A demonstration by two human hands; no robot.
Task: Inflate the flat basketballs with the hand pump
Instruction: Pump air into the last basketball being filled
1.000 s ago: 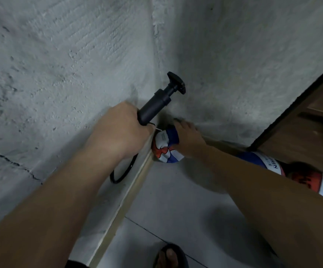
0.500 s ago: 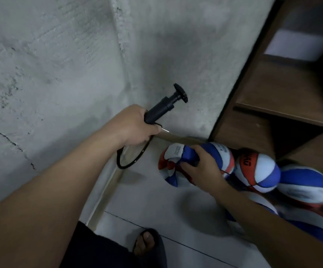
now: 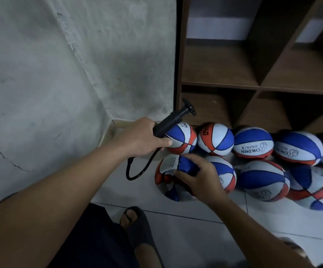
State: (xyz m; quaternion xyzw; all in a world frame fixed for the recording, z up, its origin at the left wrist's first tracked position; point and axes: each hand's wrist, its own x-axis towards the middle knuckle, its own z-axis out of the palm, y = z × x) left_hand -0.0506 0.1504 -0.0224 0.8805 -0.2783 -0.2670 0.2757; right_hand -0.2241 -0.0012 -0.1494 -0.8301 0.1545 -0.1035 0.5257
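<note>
Left hand [image 3: 137, 138] wraps the hand pump [image 3: 168, 122] by its barrel, hose [image 3: 139, 169] looping below, while the right hand [image 3: 197, 178] clutches a crumpled flat basketball [image 3: 170, 167] on the floor [image 3: 185, 238], near the corner where wall meets shelf unit [image 3: 220, 86]. Rounder balls [image 3: 253, 143] crowd along the shelf's foot. Best play, I'd say: turn the ball until its valve faces up, steady it, then feed the needle straight in.

basketballs [image 3: 253, 143] before shelf [image 3: 220, 85], pump [image 3: 168, 122] left
</note>
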